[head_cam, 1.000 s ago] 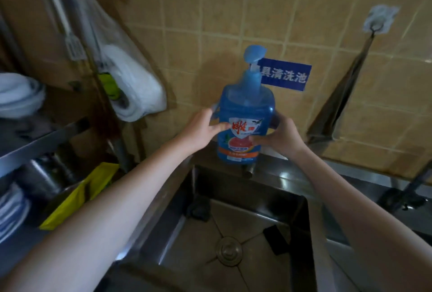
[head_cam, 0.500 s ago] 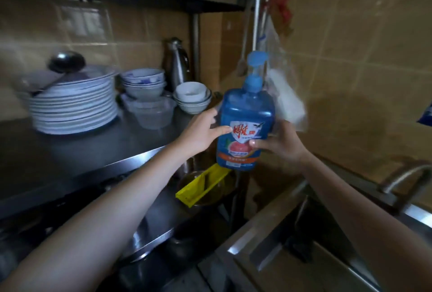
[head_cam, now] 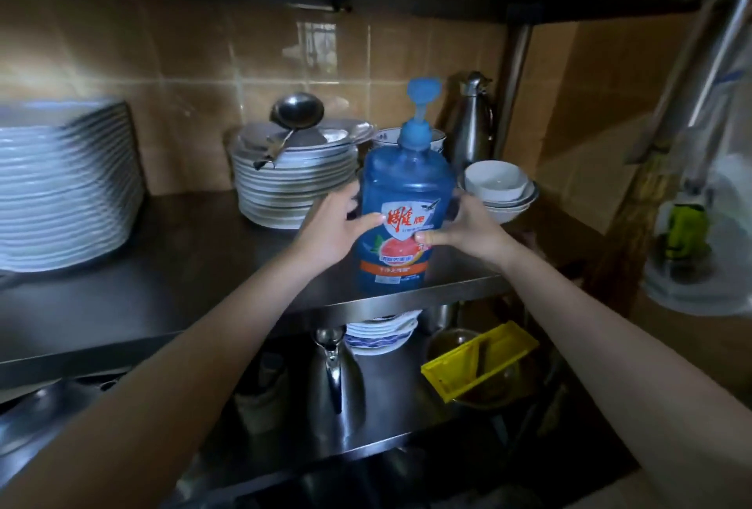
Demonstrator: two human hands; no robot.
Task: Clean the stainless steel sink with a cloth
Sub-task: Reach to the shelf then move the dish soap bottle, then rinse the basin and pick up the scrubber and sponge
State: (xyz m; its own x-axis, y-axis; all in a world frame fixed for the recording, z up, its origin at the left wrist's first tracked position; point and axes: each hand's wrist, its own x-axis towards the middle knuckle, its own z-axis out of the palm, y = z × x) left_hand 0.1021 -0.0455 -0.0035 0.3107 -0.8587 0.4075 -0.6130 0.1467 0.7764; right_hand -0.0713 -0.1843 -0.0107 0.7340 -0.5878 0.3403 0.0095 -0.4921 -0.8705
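Observation:
A blue pump bottle of dish soap (head_cam: 403,183) with a red and white label stands upright at the front edge of a steel shelf (head_cam: 203,256). My left hand (head_cam: 333,227) grips its left side and my right hand (head_cam: 468,229) grips its right side, thumbs across the label. Whether the bottle's base rests on the shelf or hovers just above it is hard to tell. The sink and any cloth are out of view.
Behind the bottle are stacked white plates (head_cam: 293,178) with a steel ladle (head_cam: 297,111), white bowls (head_cam: 498,189) and a steel flask (head_cam: 474,121). A tall plate stack (head_cam: 65,187) stands far left. Below lie a yellow tray (head_cam: 480,362) and kettle (head_cam: 333,378).
Both hands carried the soap bottle from the sink's back ledge leftward to the steel shelf. The view swung left, so the sink dropped out of sight.

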